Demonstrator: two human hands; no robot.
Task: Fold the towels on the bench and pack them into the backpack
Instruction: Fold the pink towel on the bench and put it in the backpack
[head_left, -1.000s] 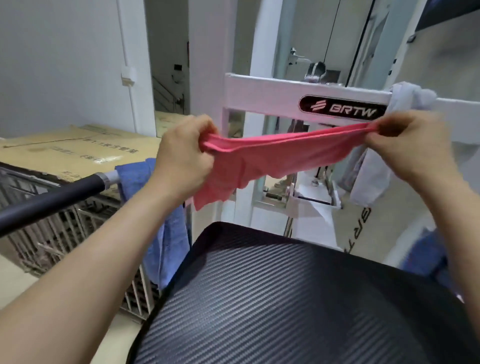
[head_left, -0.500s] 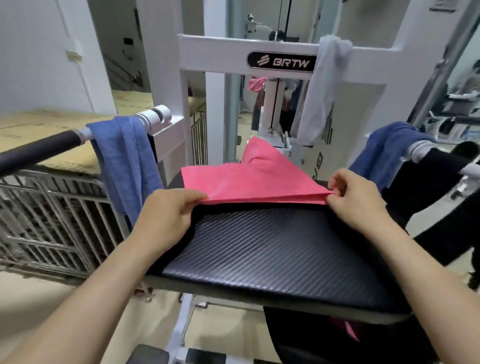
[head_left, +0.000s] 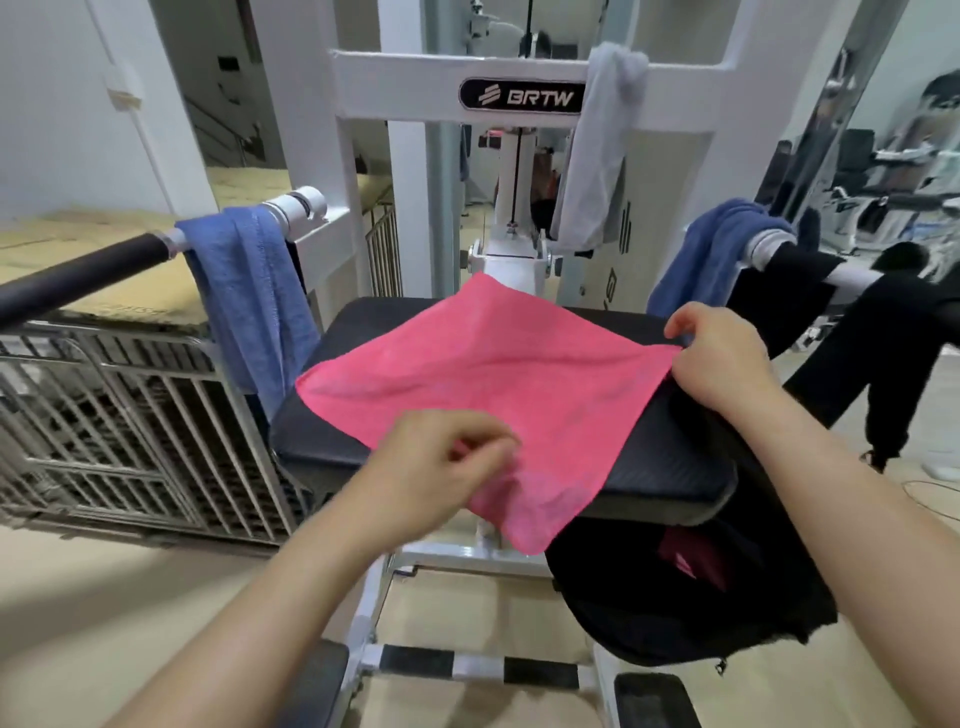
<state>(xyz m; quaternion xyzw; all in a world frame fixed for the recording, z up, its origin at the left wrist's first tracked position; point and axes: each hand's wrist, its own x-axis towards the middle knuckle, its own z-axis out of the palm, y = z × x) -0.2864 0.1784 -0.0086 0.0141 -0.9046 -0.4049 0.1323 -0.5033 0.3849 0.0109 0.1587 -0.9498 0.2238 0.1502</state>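
Observation:
A pink towel (head_left: 488, 374) lies spread like a diamond on the black padded bench seat (head_left: 670, 467), its near corner hanging over the front edge. My left hand (head_left: 441, 462) pinches the towel near that hanging corner. My right hand (head_left: 722, 358) grips the towel's right corner at the seat's right side. A black backpack (head_left: 691, 587) hangs open below and right of the seat, with something dark red inside. A blue towel (head_left: 249, 291) drapes over the left handle bar, another blue towel (head_left: 711, 254) over the right one, and a grey towel (head_left: 597, 156) hangs from the white frame.
The white machine frame (head_left: 415, 67) rises behind the seat. A metal cage rack (head_left: 119, 426) with cardboard on top stands at the left. Dark clothing (head_left: 883, 332) hangs off the right bar. Beige floor and the bench's foot bar (head_left: 467, 665) lie below.
The towel was stretched in the air between both hands, then brought down onto the seat. It now lies opened flat, and my left hand has shifted to the near corner.

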